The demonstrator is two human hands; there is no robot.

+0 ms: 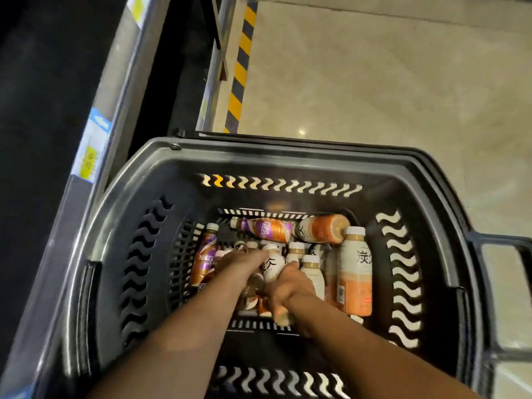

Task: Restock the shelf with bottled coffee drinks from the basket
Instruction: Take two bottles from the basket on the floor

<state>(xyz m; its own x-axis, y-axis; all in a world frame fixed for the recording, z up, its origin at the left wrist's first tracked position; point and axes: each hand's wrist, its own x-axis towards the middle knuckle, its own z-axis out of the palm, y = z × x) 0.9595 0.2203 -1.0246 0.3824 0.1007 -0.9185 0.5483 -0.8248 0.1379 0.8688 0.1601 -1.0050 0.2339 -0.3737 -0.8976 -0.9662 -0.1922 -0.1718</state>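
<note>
A dark grey plastic basket (138,180) stands on the floor and holds several bottled coffee drinks. Some have orange and purple labels (269,230); others are white and orange with black script (355,272). Both my hands are down inside it. My right hand (288,292) is wrapped around a white bottle with black script (272,267) that lies among the others, and the bottle's pale end pokes out below my fingers. My left hand (240,263) lies across the bottles beside it, fingertips near that bottle's cap. Blur hides whether the left hand grips anything.
The shelf's metal front edge (126,90) with blue and yellow price tags (90,152) runs along the left, dark above it. A yellow-and-black striped strip (241,67) marks the beige tiled floor (388,82). The basket's pull handle (503,298) juts out at the right.
</note>
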